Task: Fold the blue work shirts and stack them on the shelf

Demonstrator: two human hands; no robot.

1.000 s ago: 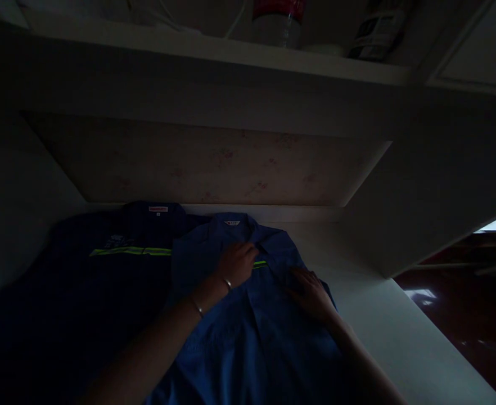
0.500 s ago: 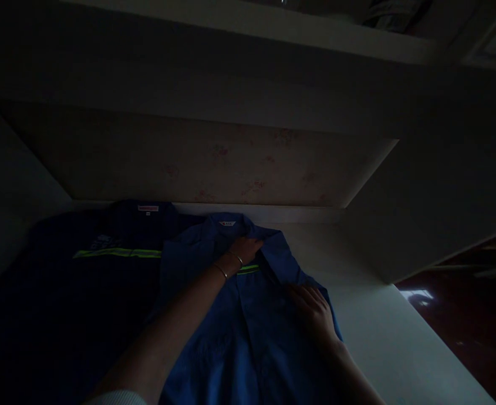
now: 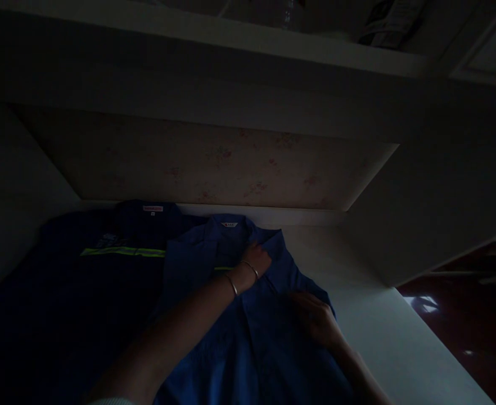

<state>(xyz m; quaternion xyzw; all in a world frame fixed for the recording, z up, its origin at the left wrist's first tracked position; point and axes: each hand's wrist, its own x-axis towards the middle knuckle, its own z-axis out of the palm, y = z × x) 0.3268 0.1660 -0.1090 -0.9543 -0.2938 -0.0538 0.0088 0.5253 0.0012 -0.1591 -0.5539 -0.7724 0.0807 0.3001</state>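
Observation:
A blue work jacket [image 3: 231, 320] lies spread face up on the white surface, collar toward the back wall, with a small white label inside the collar. My left hand [image 3: 256, 260], with two thin bracelets at the wrist, is closed on its front edge just below the collar. My right hand [image 3: 315, 318] rests on the jacket's chest on the right side, fingers stretched over the cloth and slightly blurred. Left of it lies a darker navy jacket [image 3: 108, 298] with a yellow-green reflective stripe; the blue jacket overlaps its edge.
The white surface [image 3: 357, 281] is a compartment's base, with side panels and a flowered back panel [image 3: 248, 169]. A shelf edge [image 3: 214, 25] crosses overhead, with dim objects on it. A reddish floor [image 3: 454, 332] shows at right. The light is very low.
My left hand has shifted slightly right and down with the jacket's front edge, which lies flatter over the chest. My right hand has moved slightly down. The view has tilted up a little.

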